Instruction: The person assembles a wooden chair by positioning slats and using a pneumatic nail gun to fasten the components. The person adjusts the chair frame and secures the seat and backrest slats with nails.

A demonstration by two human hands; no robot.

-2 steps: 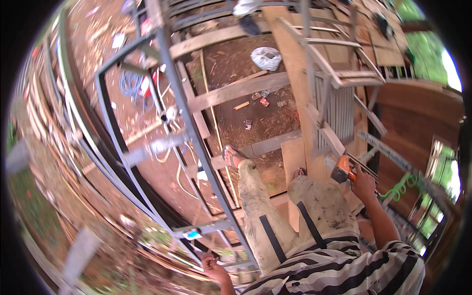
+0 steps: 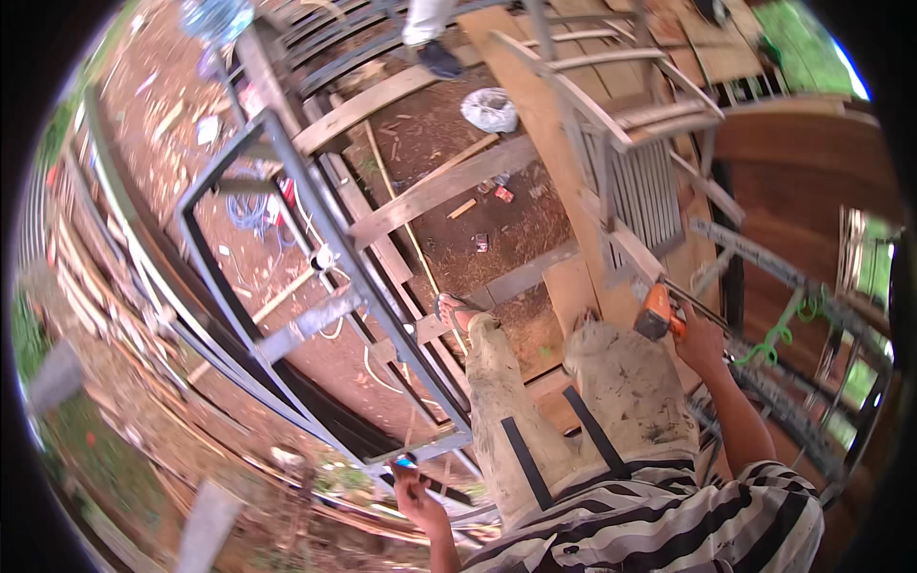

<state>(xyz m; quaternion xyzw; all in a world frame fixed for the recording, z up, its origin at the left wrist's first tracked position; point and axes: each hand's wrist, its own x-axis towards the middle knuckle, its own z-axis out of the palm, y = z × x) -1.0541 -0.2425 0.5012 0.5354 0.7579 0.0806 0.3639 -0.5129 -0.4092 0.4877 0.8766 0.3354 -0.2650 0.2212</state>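
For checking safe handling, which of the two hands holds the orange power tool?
The right hand, closed round the orange power tool; the left hand is instead by the near end of the grey metal frame.

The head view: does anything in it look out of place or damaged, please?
Yes: a reddish packet and a darker packet lie on the bare soil between wooden beams, like dropped litter. The orange drill in the right hand shows no clear damage.
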